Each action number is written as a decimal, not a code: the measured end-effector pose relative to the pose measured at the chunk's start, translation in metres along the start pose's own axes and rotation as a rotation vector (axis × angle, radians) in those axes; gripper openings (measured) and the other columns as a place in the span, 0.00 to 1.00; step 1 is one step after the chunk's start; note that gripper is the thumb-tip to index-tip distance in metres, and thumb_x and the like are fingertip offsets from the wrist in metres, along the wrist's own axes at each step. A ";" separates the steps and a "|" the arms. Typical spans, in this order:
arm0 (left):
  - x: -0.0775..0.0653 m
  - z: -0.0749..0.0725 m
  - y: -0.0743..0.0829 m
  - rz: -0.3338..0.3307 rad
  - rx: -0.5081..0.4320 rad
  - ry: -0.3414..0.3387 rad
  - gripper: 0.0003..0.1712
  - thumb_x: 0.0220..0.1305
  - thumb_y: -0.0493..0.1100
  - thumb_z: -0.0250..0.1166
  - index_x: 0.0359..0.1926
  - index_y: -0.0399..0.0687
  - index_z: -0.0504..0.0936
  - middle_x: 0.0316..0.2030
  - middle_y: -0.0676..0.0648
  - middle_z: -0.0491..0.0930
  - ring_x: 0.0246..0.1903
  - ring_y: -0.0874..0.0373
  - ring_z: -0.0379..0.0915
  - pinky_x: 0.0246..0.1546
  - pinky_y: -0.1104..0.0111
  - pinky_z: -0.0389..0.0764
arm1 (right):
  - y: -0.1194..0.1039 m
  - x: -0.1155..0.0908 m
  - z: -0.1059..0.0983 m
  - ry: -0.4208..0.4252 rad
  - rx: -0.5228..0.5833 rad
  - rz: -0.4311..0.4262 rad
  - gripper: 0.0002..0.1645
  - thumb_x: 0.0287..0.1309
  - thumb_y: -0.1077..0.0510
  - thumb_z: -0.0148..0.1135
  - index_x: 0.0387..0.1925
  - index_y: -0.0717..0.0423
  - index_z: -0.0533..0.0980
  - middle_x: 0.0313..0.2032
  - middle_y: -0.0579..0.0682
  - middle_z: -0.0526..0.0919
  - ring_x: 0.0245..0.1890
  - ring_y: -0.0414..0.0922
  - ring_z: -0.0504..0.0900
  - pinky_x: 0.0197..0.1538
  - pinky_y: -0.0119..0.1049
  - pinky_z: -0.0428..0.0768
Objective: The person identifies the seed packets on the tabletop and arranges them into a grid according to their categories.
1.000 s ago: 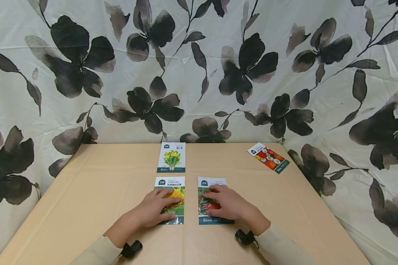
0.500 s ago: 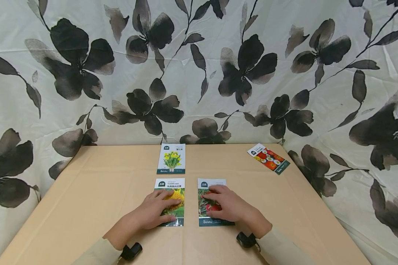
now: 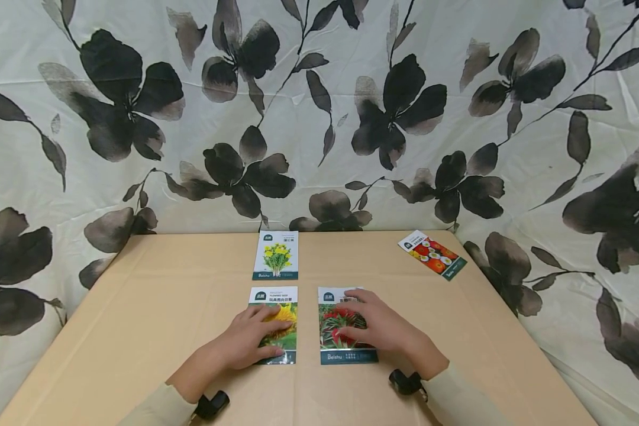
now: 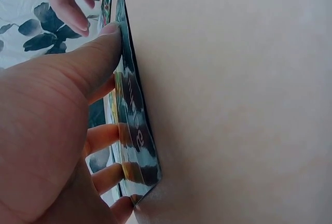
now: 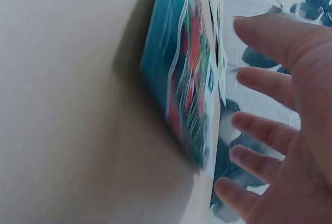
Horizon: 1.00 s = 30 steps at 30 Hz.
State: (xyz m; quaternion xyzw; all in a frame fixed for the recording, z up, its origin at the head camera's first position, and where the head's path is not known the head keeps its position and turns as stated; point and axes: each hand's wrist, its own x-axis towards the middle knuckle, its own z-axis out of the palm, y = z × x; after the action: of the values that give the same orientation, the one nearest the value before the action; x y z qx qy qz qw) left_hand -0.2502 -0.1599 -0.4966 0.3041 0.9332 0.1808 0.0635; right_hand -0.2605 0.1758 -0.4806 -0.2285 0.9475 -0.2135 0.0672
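My left hand rests on a yellow sunflower seed packet, its fingers spread over the front. In the left wrist view, the thumb and fingertips touch the packet near its edges without curling round it. To the right lies a seed packet with red flowers and green leaves. Over that one hovers my right hand, fingers apart. The right wrist view shows a gap between these fingers and the red-flowered packet, and nothing is held.
Behind the sunflower packet lies a seed packet with yellow flowers. A tilted packet with red and orange flowers is near the table's far right corner. The tan table ends at a floral cloth.
My right hand has lifted off the red-flowered packet and shifted slightly to the right. The left hand stays on the sunflower packet. The packets lie where they were.
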 end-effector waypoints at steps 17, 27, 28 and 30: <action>0.000 -0.003 0.001 -0.004 -0.006 -0.002 0.35 0.63 0.63 0.69 0.69 0.62 0.77 0.73 0.40 0.67 0.71 0.34 0.58 0.68 0.34 0.61 | 0.063 0.006 -0.022 0.247 0.057 0.079 0.30 0.66 0.44 0.67 0.68 0.41 0.76 0.73 0.48 0.69 0.76 0.55 0.65 0.71 0.61 0.70; 0.000 0.000 0.001 -0.006 -0.013 -0.005 0.34 0.64 0.63 0.69 0.69 0.63 0.77 0.73 0.41 0.67 0.71 0.34 0.58 0.68 0.35 0.61 | 0.113 0.011 -0.047 0.415 0.052 0.085 0.29 0.69 0.51 0.66 0.69 0.48 0.74 0.74 0.54 0.67 0.74 0.60 0.65 0.70 0.64 0.69; 0.000 0.001 0.001 -0.003 -0.012 -0.003 0.34 0.64 0.63 0.69 0.69 0.63 0.77 0.73 0.40 0.67 0.71 0.34 0.58 0.68 0.34 0.61 | 0.118 0.011 -0.049 0.424 0.046 0.086 0.29 0.69 0.51 0.65 0.69 0.49 0.74 0.74 0.55 0.67 0.73 0.60 0.66 0.69 0.65 0.69; 0.000 0.001 0.001 -0.003 -0.011 -0.004 0.34 0.64 0.63 0.69 0.69 0.63 0.77 0.73 0.40 0.67 0.71 0.34 0.58 0.68 0.35 0.61 | 0.127 0.013 -0.053 0.439 0.045 0.090 0.28 0.70 0.53 0.65 0.68 0.51 0.74 0.73 0.56 0.67 0.73 0.62 0.66 0.69 0.66 0.68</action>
State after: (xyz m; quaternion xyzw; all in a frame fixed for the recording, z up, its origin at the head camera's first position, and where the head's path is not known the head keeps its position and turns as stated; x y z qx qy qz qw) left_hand -0.2499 -0.1588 -0.4975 0.3026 0.9325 0.1851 0.0674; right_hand -0.3351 0.2924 -0.4884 -0.1324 0.9435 -0.2763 -0.1261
